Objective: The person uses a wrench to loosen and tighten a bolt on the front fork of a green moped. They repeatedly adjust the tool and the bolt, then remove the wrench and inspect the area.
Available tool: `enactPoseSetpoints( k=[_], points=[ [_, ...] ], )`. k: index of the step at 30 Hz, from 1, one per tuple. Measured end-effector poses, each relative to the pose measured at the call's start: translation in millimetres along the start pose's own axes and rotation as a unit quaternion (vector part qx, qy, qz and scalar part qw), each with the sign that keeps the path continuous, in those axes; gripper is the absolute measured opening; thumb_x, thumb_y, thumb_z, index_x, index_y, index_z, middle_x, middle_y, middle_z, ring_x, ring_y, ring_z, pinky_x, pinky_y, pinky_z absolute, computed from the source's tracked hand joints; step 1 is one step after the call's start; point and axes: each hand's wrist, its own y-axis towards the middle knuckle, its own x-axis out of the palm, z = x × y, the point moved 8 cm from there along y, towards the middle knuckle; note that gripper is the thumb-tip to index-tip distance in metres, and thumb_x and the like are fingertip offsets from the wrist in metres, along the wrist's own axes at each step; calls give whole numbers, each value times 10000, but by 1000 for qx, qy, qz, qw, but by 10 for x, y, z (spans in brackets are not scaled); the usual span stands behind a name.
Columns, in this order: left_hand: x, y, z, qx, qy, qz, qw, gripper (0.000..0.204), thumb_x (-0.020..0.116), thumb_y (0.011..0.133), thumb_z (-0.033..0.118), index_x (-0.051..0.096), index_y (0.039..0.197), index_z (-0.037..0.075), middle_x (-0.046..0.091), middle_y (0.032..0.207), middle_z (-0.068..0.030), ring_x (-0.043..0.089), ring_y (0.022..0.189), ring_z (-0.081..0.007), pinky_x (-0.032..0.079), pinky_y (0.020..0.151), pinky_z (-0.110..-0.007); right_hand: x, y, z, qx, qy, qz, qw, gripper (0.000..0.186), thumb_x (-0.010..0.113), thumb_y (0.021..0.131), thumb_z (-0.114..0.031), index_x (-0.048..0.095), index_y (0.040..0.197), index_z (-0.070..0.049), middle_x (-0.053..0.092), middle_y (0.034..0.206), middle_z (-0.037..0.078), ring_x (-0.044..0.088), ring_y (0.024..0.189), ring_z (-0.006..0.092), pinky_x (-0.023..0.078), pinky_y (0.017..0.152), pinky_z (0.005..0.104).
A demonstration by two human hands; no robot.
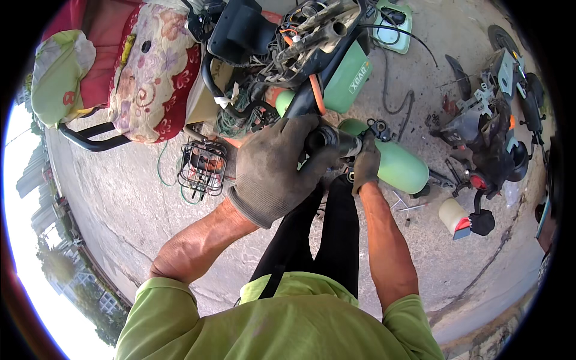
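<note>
Left hand [273,162] curled around the open end of a dark tube [347,144], right hand [367,163] gripping near its other end; tube lies between them above the ground [444,264]; firm, aligned grips advisable to limit slipping

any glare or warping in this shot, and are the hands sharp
Head view: overexposed white sky at left, detail lost; head view: distant grey high-rises tilt near the picture's rim; head view: grey-gloved left hand and grey-gloved right hand look fairly sharp.
</note>
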Motion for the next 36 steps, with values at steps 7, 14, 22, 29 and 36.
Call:
enactPoseSetpoints(
  k=[7, 14, 22, 29, 36],
  points=[
    [59, 27, 74, 62, 69, 18, 996, 351, 833, 847, 189, 671, 1101, 9, 635, 805, -118, 633, 699, -284, 500, 643, -404, 9, -37, -62, -15, -32, -24, 999, 652, 443, 1075, -482, 650, 1170, 129, 716, 1075, 236, 655, 941, 321, 494, 885, 418],
    [59, 214, -3, 320, 45, -128, 938, 411, 814, 824, 315, 691, 1144, 87, 646, 958, -83, 613, 830, -288, 477, 738, -438, 34, -304, -378, 14, -70, 24, 997, 675, 445, 1068, -500, 640, 1187, 136, 713, 1055, 213, 629, 930, 313, 483, 916, 413],
    [-52, 133, 33, 218, 60, -85, 970, 475, 841, 829, 283, 675, 1192, 26, 656, 875, -102, 651, 765, -259, 514, 677, -403, 36, -117, -191, -5, -35, -16, 999, 678, 442, 1069, -498, 634, 1193, 141, 714, 1084, 207, 637, 949, 298, 491, 916, 395],
    [61, 17, 66, 27, 47, 5, 999, 380, 831, 840, 191, 667, 1126, 4, 647, 818, -117, 646, 696, -267, 518, 634, -388, -3, 28, 30, 15, -20, -27, 999, 680, 444, 1070, -502, 631, 1219, 134, 706, 1141, 211, 648, 989, 295, 495, 935, 388],
    [50, 121, 67, 235, 58, -78, 967, 335, 801, 864, 227, 684, 1130, 61, 618, 873, -116, 609, 758, -315, 476, 671, -439, 19, -223, -363, -73, -119, 1, 990, 663, 437, 1073, -487, 642, 1183, 133, 717, 1068, 213, 650, 949, 304, 496, 907, 392]
  ],
)
